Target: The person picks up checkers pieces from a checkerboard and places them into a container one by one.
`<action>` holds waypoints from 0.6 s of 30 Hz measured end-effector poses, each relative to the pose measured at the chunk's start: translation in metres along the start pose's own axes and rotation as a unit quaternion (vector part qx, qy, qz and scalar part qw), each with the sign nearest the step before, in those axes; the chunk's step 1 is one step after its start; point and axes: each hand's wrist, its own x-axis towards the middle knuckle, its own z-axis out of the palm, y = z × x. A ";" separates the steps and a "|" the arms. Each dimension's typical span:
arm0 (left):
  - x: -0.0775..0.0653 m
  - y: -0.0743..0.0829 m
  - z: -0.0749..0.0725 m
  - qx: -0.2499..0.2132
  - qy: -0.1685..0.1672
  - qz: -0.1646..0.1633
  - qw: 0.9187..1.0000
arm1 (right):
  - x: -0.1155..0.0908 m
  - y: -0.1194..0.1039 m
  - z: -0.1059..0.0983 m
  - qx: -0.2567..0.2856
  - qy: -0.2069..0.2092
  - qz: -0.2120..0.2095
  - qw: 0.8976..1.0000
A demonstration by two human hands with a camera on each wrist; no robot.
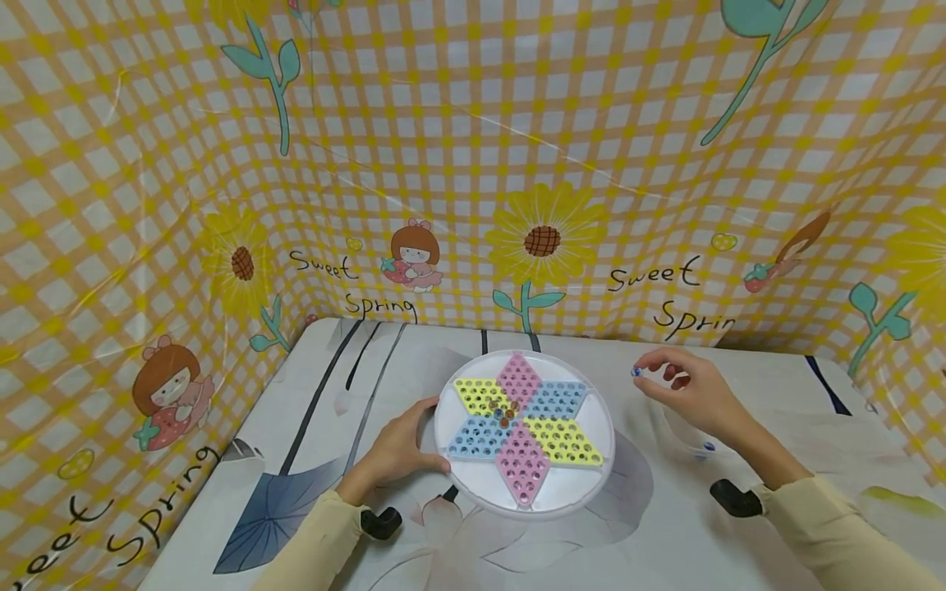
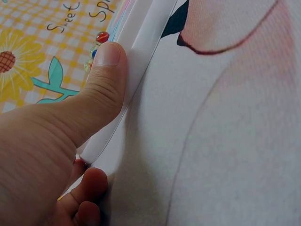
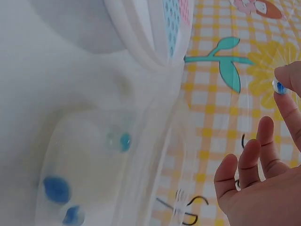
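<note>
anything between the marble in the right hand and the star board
Nothing visible: the marble in the right hand has open space to the board, and the clear container sits off that path.

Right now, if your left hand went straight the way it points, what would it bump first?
The white game board. The left hand is gripping its edge, so going straight on would probably just push the board.
</note>
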 end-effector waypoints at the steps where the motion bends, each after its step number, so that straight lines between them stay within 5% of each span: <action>1: 0.000 0.000 0.000 0.000 0.000 -0.001 1.000 | -0.001 0.002 -0.001 -0.001 0.002 0.002 1.000; 18: -0.001 0.001 -0.002 0.002 -0.001 0.002 1.000 | -0.023 0.037 -0.028 -0.013 0.028 0.044 0.999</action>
